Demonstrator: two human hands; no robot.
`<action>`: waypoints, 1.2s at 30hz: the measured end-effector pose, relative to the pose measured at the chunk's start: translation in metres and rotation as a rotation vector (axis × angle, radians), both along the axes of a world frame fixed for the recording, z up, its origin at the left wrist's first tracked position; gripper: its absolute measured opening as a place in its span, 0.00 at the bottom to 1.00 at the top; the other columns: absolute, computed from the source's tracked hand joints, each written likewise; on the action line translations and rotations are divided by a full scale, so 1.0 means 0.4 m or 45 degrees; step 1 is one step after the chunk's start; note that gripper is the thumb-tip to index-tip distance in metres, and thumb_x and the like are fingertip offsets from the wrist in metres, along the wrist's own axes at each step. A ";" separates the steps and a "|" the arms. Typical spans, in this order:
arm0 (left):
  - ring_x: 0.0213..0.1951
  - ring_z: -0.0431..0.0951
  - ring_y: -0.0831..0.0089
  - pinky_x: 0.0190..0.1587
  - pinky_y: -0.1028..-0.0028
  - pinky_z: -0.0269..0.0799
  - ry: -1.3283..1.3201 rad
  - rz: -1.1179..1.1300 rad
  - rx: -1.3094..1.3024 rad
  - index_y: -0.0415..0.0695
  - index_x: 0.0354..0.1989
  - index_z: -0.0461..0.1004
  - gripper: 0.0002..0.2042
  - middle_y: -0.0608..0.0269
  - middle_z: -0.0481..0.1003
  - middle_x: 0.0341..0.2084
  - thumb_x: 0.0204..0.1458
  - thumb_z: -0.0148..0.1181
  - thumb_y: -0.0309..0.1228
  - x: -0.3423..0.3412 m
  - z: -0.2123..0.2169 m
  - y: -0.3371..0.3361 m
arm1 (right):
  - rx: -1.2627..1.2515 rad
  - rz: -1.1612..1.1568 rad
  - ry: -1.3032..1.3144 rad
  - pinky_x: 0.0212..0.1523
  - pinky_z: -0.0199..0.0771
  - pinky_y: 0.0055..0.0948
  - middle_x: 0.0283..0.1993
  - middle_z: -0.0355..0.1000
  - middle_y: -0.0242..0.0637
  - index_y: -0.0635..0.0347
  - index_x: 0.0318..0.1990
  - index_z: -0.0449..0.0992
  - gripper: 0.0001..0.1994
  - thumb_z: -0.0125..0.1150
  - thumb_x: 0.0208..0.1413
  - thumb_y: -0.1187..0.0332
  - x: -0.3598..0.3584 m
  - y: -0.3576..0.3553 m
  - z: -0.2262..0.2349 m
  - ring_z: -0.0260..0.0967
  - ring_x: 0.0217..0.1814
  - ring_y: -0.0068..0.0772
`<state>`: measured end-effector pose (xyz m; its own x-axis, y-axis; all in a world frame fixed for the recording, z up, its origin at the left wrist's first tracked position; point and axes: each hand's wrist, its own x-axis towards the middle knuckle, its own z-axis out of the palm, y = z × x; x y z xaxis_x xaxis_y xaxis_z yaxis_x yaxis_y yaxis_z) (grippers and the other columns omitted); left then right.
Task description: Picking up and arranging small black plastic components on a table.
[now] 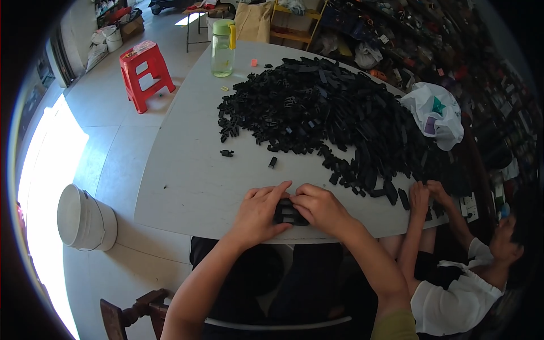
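Gripping a black clip [290,214] near the table's [187,187] front edge, both hands meet. Left hand [258,215] fingers curl over its left end; right hand [322,208] fingers close on its right.

A white plastic bag [436,113] with a green and a purple patch lies crumpled on the table's edge at about two o'clock. At twelve o'clock a tan paper sack [253,20] stands on the floor beyond the table. At eleven o'clock, by the far wall, sit a brown cardboard box [134,26] and what may be white sacks [101,44], too blurred to tell apart.
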<state>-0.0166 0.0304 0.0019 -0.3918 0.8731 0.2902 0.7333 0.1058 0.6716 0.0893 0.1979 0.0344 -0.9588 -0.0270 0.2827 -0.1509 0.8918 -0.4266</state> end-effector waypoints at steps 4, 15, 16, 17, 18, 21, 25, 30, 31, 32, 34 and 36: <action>0.55 0.70 0.64 0.59 0.63 0.57 0.005 -0.011 0.014 0.47 0.66 0.57 0.44 0.66 0.75 0.49 0.36 0.73 0.33 -0.001 -0.006 0.002 | -0.101 -0.172 -0.300 0.38 0.75 0.38 0.33 0.72 0.44 0.68 0.29 0.77 0.04 0.63 0.50 0.75 -0.023 0.007 0.022 0.73 0.36 0.45; 0.56 0.69 0.64 0.60 0.63 0.56 0.027 -0.002 -0.038 0.44 0.65 0.57 0.43 0.64 0.75 0.49 0.37 0.73 0.34 0.005 0.014 0.006 | 0.121 -0.212 -0.483 0.41 0.76 0.40 0.36 0.75 0.51 0.68 0.32 0.79 0.05 0.60 0.49 0.76 -0.054 -0.009 0.040 0.75 0.39 0.48; 0.56 0.69 0.65 0.60 0.63 0.56 0.033 -0.008 -0.043 0.45 0.64 0.59 0.42 0.65 0.75 0.48 0.37 0.73 0.33 0.004 0.011 0.002 | 0.053 -0.175 -0.496 0.41 0.76 0.40 0.37 0.75 0.50 0.67 0.34 0.80 0.06 0.60 0.50 0.75 -0.050 -0.001 0.034 0.75 0.38 0.48; 0.56 0.69 0.65 0.60 0.63 0.57 0.038 -0.013 -0.048 0.45 0.63 0.60 0.41 0.66 0.76 0.48 0.36 0.73 0.33 0.001 0.013 0.000 | 0.038 -0.157 -0.398 0.36 0.75 0.32 0.37 0.75 0.43 0.66 0.35 0.80 0.06 0.62 0.53 0.72 -0.034 0.015 0.035 0.75 0.34 0.41; 0.56 0.69 0.65 0.60 0.63 0.57 0.042 -0.002 -0.052 0.45 0.63 0.60 0.41 0.66 0.76 0.48 0.36 0.73 0.33 -0.006 0.011 -0.012 | -0.182 -0.225 -0.285 0.35 0.75 0.31 0.36 0.75 0.41 0.66 0.36 0.79 0.06 0.62 0.53 0.72 -0.028 0.027 0.033 0.74 0.33 0.38; 0.55 0.70 0.66 0.60 0.63 0.57 0.011 -0.019 -0.015 0.47 0.61 0.63 0.39 0.69 0.76 0.47 0.36 0.73 0.32 0.006 0.012 -0.007 | -0.341 -0.650 0.107 0.34 0.73 0.27 0.36 0.74 0.39 0.65 0.36 0.78 0.05 0.60 0.55 0.74 0.069 0.131 0.047 0.73 0.31 0.31; 0.55 0.70 0.67 0.60 0.64 0.57 0.014 -0.021 0.029 0.49 0.59 0.65 0.36 0.70 0.76 0.46 0.36 0.73 0.32 0.001 0.019 0.000 | 0.394 -1.128 0.043 0.40 0.74 0.42 0.43 0.72 0.42 0.61 0.40 0.76 0.11 0.58 0.47 0.80 0.238 0.271 -0.008 0.73 0.43 0.50; 0.55 0.70 0.67 0.59 0.64 0.57 0.011 -0.030 -0.010 0.49 0.56 0.69 0.33 0.68 0.75 0.47 0.36 0.73 0.32 0.000 0.020 0.000 | 0.392 -1.063 -0.282 0.39 0.75 0.40 0.44 0.71 0.42 0.58 0.46 0.74 0.17 0.60 0.46 0.80 0.301 0.245 0.005 0.74 0.40 0.47; 0.55 0.69 0.66 0.59 0.64 0.57 0.034 -0.035 -0.004 0.50 0.55 0.70 0.32 0.67 0.75 0.47 0.36 0.72 0.32 0.001 0.021 0.000 | 0.361 -1.039 -0.298 0.37 0.76 0.37 0.43 0.71 0.42 0.57 0.49 0.73 0.19 0.61 0.46 0.80 0.301 0.236 0.014 0.75 0.37 0.42; 0.55 0.69 0.66 0.59 0.64 0.57 0.058 -0.041 0.001 0.50 0.54 0.71 0.30 0.66 0.74 0.47 0.37 0.72 0.32 0.001 0.023 -0.001 | 0.354 -1.037 -0.296 0.37 0.76 0.37 0.43 0.71 0.42 0.57 0.49 0.73 0.19 0.61 0.46 0.80 0.293 0.221 0.022 0.75 0.37 0.42; 0.56 0.69 0.66 0.59 0.64 0.57 0.069 -0.037 -0.003 0.50 0.53 0.72 0.29 0.66 0.75 0.46 0.37 0.72 0.33 0.001 0.022 -0.006 | -0.597 -0.938 -0.010 0.30 0.75 0.27 0.37 0.69 0.37 0.58 0.51 0.71 0.19 0.62 0.51 0.79 0.243 0.159 0.045 0.75 0.31 0.29; 0.56 0.69 0.66 0.59 0.64 0.57 0.077 -0.034 0.000 0.50 0.53 0.72 0.29 0.65 0.75 0.46 0.37 0.71 0.33 -0.001 0.019 -0.011 | -1.285 -0.669 0.090 0.27 0.73 0.19 0.38 0.68 0.34 0.59 0.53 0.69 0.18 0.61 0.55 0.78 0.196 0.098 0.039 0.73 0.28 0.20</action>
<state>-0.0171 0.0261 0.0095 -0.3498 0.8830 0.3130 0.7752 0.0852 0.6259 0.1675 0.2370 0.0501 -0.7653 0.6436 0.0012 0.0877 0.1061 -0.9905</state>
